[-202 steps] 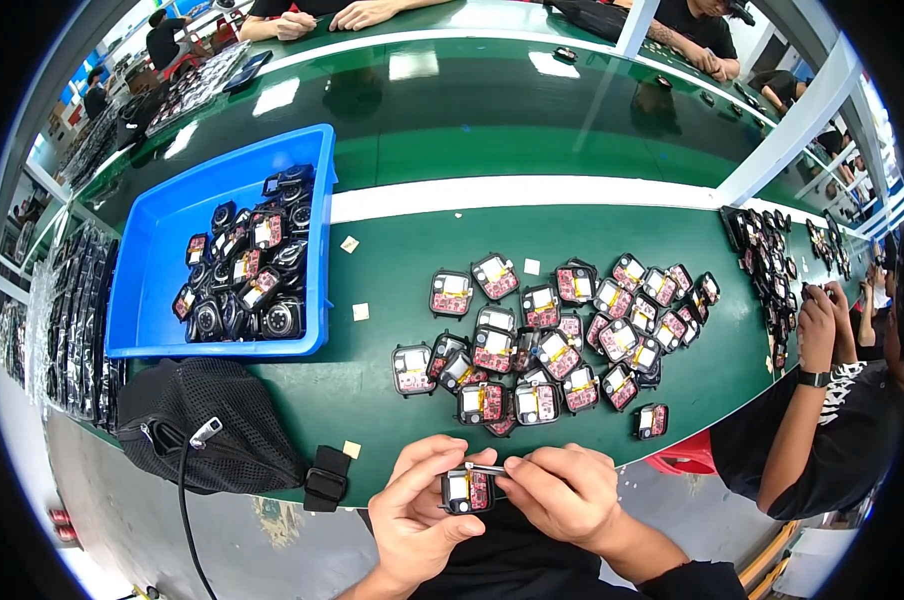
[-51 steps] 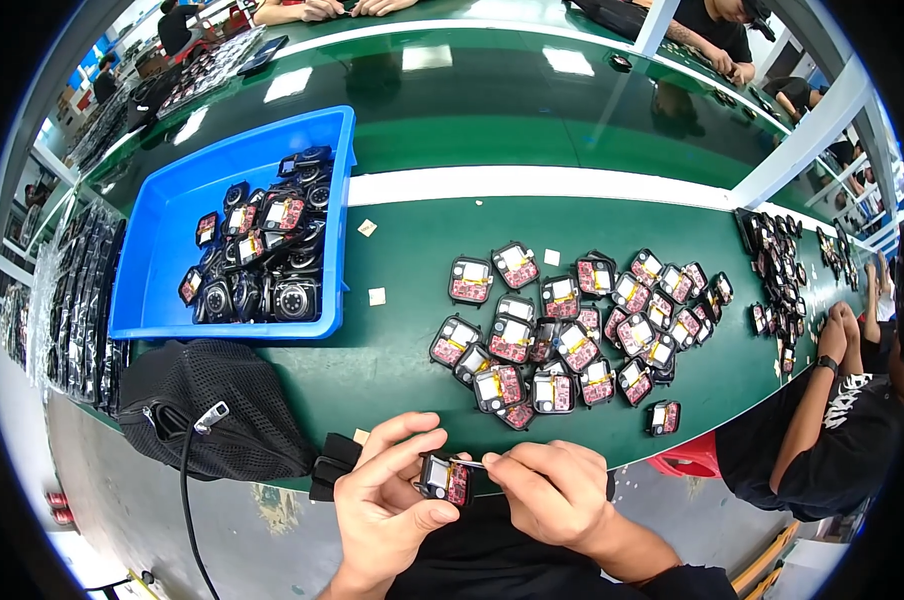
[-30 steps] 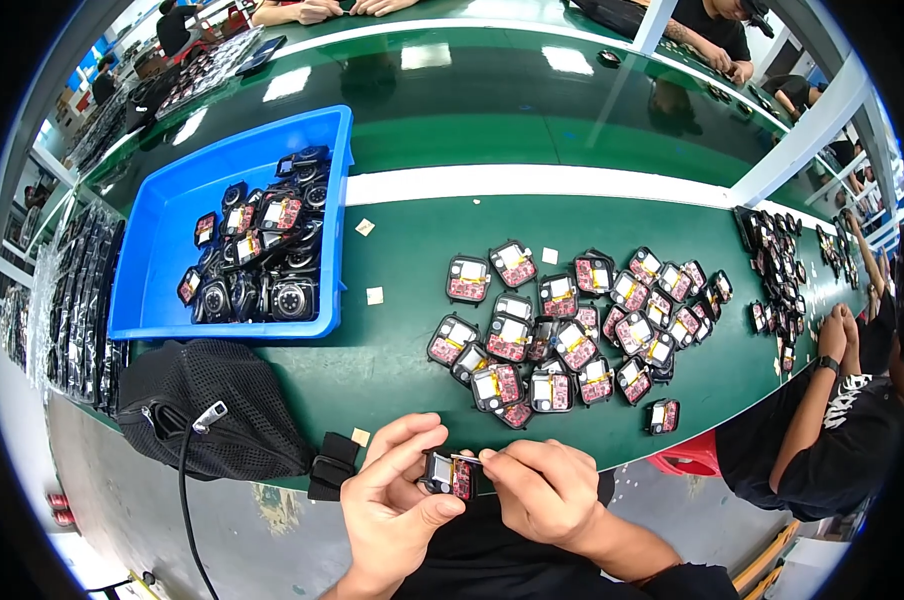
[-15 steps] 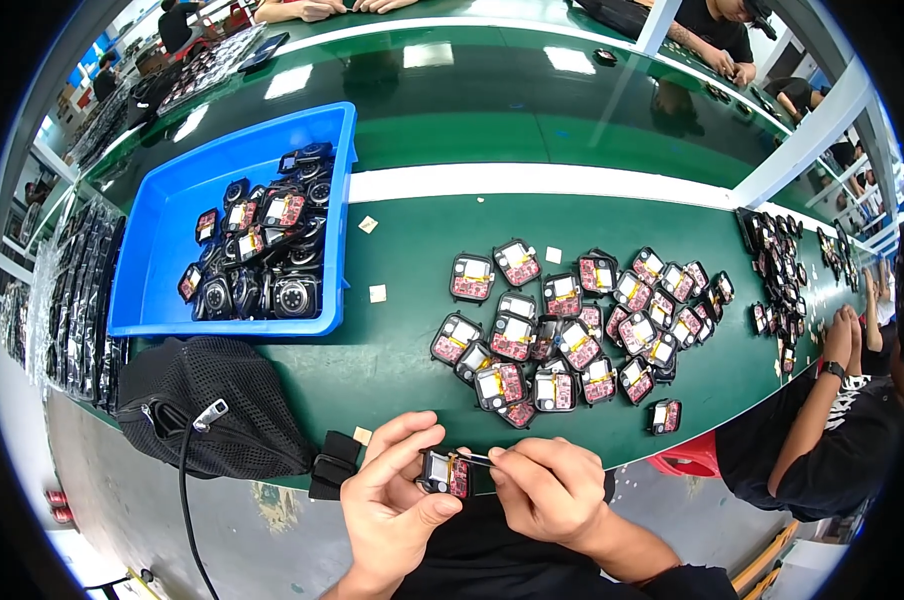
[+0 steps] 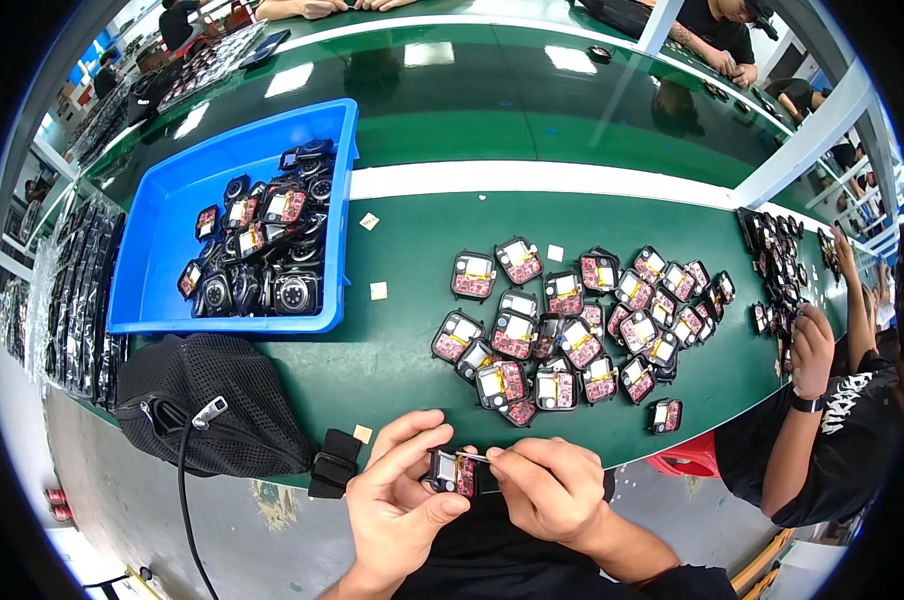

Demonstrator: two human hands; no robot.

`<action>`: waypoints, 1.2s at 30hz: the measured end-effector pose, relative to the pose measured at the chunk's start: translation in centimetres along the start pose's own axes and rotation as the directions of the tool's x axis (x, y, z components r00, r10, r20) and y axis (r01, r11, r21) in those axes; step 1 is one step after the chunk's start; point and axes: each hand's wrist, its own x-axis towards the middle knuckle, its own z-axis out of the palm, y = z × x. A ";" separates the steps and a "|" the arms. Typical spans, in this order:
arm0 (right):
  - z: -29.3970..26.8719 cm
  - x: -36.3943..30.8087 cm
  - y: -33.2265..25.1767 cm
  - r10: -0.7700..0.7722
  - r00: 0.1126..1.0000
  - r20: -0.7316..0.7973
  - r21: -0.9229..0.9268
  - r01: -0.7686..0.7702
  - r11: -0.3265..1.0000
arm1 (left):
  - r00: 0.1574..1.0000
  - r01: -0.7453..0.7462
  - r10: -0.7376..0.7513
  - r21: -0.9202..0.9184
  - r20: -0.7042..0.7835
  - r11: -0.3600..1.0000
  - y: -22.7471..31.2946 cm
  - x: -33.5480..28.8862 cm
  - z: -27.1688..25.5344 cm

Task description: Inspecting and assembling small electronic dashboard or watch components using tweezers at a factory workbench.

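Just off the table's near edge, my left hand (image 5: pixel 397 505) grips a small black watch case (image 5: pixel 453 472) between thumb and fingers. Its inside faces up, showing a silvery block, a red circuit board and yellow tape. My right hand (image 5: pixel 550 488) pinches a thin metal tool (image 5: pixel 472 457), whose tip lies at the upper edge of the case. The tool looks like tweezers, but most of it is hidden by the fingers. Beyond my hands, many similar open watch cases (image 5: pixel 555 386) lie in a loose heap on the green table.
A blue bin (image 5: pixel 137 290) with more cases stands at the left. Before it sit a black mesh bag (image 5: pixel 212 405) with a cable and a black strap (image 5: pixel 334 463). Bagged parts (image 5: pixel 77 300) are stacked far left. A co-worker's arm (image 5: pixel 798 430) is at the right.
My hands and the watch case have shifted very slightly right; the tool stays at its upper edge, at a changed angle. The co-worker at the right has raised and parted their hands.
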 end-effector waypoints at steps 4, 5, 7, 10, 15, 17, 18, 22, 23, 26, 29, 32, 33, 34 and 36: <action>-0.1 0.1 -0.1 0.012 1.000 0.008 -0.007 -0.012 1.000 | 1.000 -0.012 0.012 0.012 0.003 1.000 -0.1 0.0 -0.1; -0.1 0.0 -0.1 0.013 1.000 0.010 -0.009 -0.013 1.000 | 1.000 -0.017 0.017 0.014 0.006 1.000 -0.1 0.0 -0.1; 0.0 -0.1 0.0 0.010 1.000 0.007 -0.009 -0.010 1.000 | 1.000 -0.013 0.013 0.018 0.008 1.000 0.0 0.0 0.0; 0.1 -0.1 0.0 0.008 1.000 -0.001 -0.013 -0.008 1.000 | 1.000 -0.014 0.014 0.027 0.008 1.000 -0.1 0.0 -0.1; 0.2 -0.3 0.0 0.000 1.000 -0.009 -0.034 0.000 0.999 | 0.999 -0.030 0.030 0.019 -0.009 0.999 -0.3 -0.1 0.5; 0.2 -0.4 0.0 0.003 1.000 0.004 -0.049 -0.002 0.999 | 0.999 -0.047 0.047 0.018 -0.024 0.999 -0.4 -0.1 0.6; 0.2 -0.4 0.1 0.003 1.000 0.005 -0.047 -0.003 0.999 | 0.999 -0.046 0.047 0.018 -0.024 0.999 -0.3 -0.1 0.6; 0.3 -0.3 0.4 -0.037 0.999 0.026 -0.039 0.038 0.999 | 0.998 -0.063 0.065 0.067 -0.023 0.996 -0.2 -0.1 0.3; 0.2 -0.3 0.4 -0.047 0.998 0.040 -0.038 0.048 0.998 | 0.998 -0.064 0.066 0.083 -0.022 0.995 -0.2 -0.1 0.2; 0.3 -0.3 0.6 -0.067 0.997 0.043 -0.038 0.069 0.997 | 0.999 -0.049 0.050 0.124 -0.005 0.991 -0.1 -0.1 -0.3; 0.3 -0.5 0.7 -0.075 0.997 0.026 -0.037 0.076 0.996 | 1.000 -0.010 0.011 0.113 -0.003 0.994 1.3 0.4 0.5; 0.3 -0.6 0.7 -0.079 0.997 0.006 -0.048 0.079 0.996 | 1.000 -0.002 0.000 0.129 0.014 0.992 1.5 0.5 0.5; 0.2 -0.6 0.7 -0.079 0.997 0.005 -0.050 0.079 0.996 | 1.000 -0.002 0.000 0.129 0.015 0.992 1.7 0.6 0.7; 0.2 -0.7 0.7 -0.083 0.997 0.005 -0.055 0.083 0.995 | 0.999 0.020 -0.023 0.140 0.023 0.990 1.9 0.6 0.8; 0.3 -0.7 0.7 -0.085 0.996 0.005 -0.061 0.085 0.994 | 0.998 0.044 -0.049 0.153 0.031 0.987 1.9 0.6 0.8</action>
